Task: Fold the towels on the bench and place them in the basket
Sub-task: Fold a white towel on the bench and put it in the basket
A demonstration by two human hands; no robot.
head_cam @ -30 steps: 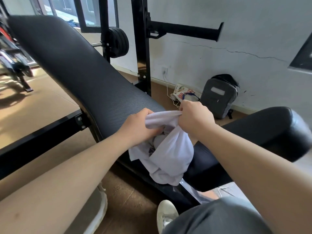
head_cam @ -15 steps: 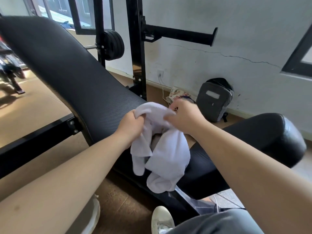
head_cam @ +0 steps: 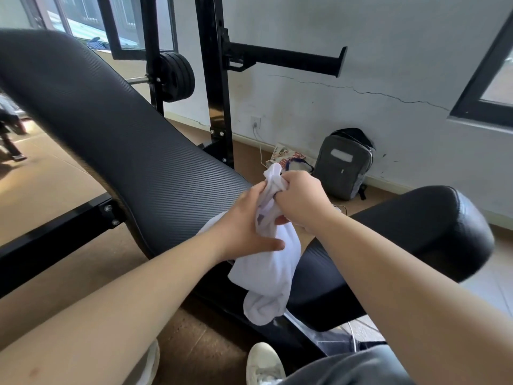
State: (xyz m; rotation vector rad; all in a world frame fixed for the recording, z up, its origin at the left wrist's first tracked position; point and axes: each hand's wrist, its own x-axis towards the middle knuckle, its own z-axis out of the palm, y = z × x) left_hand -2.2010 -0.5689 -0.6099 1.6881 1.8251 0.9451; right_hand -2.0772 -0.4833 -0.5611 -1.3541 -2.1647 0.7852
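Note:
A crumpled white towel [head_cam: 270,273] hangs in front of the black padded bench [head_cam: 116,140], over the gap between its inclined back and its seat pad [head_cam: 402,240]. My right hand [head_cam: 301,200] grips the towel's bunched top end, which sticks up above the fist. My left hand [head_cam: 244,226] lies against the towel's left side with straight fingers and the thumb across the cloth. The towel's lower end dangles toward the floor. No basket is in view.
A black rack upright [head_cam: 216,87] with a horizontal bar and weight plates [head_cam: 176,77] stands behind the bench. A grey backpack [head_cam: 345,165] and a printed bag [head_cam: 288,159] lie by the wall. My white shoe [head_cam: 263,365] is on the brown floor below.
The towel has been gathered into a narrower bundle. My right hand now holds its top end bunched, and my left hand has let go of the edge and slid down its side.

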